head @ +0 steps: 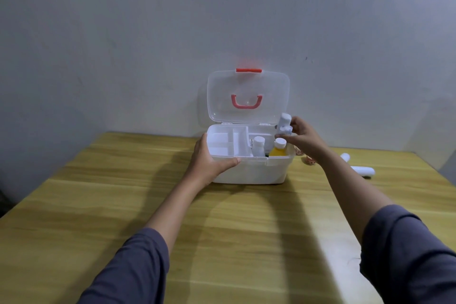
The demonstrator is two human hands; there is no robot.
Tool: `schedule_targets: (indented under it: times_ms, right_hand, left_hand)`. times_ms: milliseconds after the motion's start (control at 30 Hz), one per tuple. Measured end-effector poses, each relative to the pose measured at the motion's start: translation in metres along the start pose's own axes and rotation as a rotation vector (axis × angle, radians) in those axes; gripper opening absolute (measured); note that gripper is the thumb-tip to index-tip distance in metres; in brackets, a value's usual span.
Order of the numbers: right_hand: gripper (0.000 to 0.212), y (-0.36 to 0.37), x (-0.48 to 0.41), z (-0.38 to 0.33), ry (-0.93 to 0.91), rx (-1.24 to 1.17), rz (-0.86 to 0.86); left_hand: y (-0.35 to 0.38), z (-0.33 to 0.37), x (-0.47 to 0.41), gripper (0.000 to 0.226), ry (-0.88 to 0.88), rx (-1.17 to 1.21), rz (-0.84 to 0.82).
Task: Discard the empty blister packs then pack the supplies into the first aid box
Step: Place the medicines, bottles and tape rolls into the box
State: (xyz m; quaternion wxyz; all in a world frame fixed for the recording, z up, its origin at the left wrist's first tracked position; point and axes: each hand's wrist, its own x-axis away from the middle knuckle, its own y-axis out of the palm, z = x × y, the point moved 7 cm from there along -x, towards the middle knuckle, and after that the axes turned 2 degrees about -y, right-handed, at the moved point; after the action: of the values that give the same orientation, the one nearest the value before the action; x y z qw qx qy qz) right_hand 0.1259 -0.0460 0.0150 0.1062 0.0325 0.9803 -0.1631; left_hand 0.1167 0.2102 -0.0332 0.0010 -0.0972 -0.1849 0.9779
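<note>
The white first aid box [259,171] stands at the far middle of the wooden table, its clear lid [248,86] with red handle raised against the wall. My left hand [209,158] grips the box's front left corner. My right hand [302,139] holds a small white bottle [284,122] upright above the box's right end. Inside the right part stand a white bottle [259,145] and a yellow bottle with a white cap [279,149]. A white divided tray [228,142] fills the left part.
Two white tube-like items [362,170] lie on the table to the right of the box. A small patterned item [309,161] shows just behind my right wrist. The wall stands close behind the box. The wooden table [123,192] spreads toward me.
</note>
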Motion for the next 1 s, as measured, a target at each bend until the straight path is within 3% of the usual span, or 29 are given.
schedule_targets:
  times_ms: [167, 300, 533, 700, 900, 1000]
  right_hand:
    - [0.029, -0.005, 0.001, -0.005, -0.003, 0.232, 0.05]
    - [0.039, -0.004, 0.003, -0.007, -0.038, 0.306, 0.019]
    - [0.026, -0.009, 0.005, -0.011, -0.098, 0.422, 0.011]
    - [0.025, -0.064, 0.026, 0.015, -0.104, 0.407, 0.303]
    - [0.073, -0.12, 0.063, 0.102, 0.363, 0.778, 0.433]
    - [0.083, -0.119, 0.062, 0.119, 0.503, 0.815, 0.439]
  left_hand:
    - [0.0, 0.0, 0.0, 0.099, -0.003, 0.01, 0.002]
    - [-0.001, 0.0, 0.001, 0.101, -0.001, 0.007, 0.008]
    - [0.0, 0.0, 0.0, 0.099, 0.0, 0.002, 0.015]
    - [0.0, -0.003, -0.002, 0.097, 0.016, 0.024, 0.042]
    - [0.001, 0.002, 0.001, 0.094, 0.039, 0.041, 0.051]
    - [0.001, 0.002, 0.003, 0.095, 0.048, 0.039, 0.045]
